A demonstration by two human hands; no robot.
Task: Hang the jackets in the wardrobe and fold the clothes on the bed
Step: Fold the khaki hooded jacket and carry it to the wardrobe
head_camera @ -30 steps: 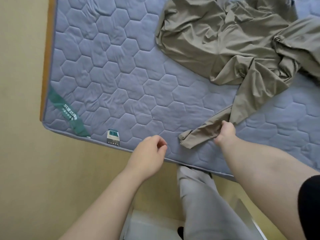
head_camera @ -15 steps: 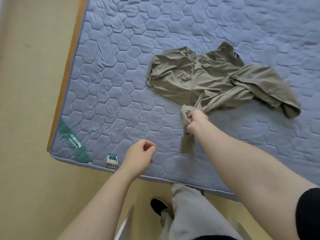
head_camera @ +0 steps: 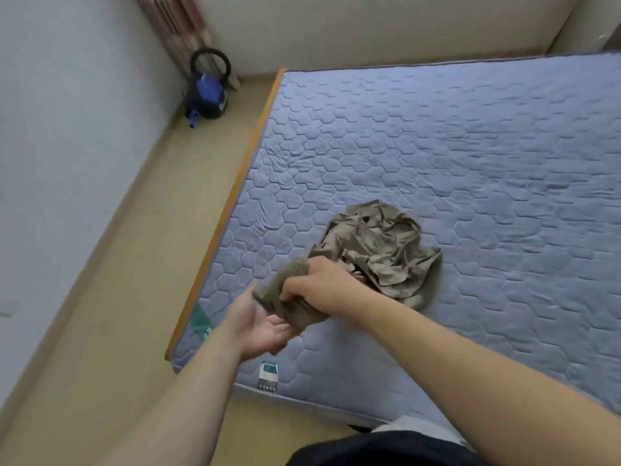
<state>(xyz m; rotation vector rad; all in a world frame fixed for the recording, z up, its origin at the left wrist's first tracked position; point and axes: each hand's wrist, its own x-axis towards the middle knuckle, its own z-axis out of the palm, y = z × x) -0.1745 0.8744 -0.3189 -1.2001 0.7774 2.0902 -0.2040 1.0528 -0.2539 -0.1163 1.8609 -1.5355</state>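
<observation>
The garment (head_camera: 379, 250), an olive-brown piece, lies in a crumpled heap on the bed (head_camera: 470, 163), in the near half and closer to the left edge than to the right. One bunched end extends from the heap toward the near-left corner and is raised off the surface. The right hand (head_camera: 316, 290) grips this bunched end from above, fingers curled round the fabric. The left hand (head_camera: 265, 327) sits directly below it, palm up, fingers spread and relaxed, touching the underside of the fabric without closing on it. The step in hand appears to be picking the garment up and sorting out its shape; whether it is a jacket for the wardrobe or a piece for folding cannot be told from this view. The next move calls for the left hand to take a second hold, so that both hands can draw the fabric apart and find a collar, hem or sleeve. No wardrobe is in view.
</observation>
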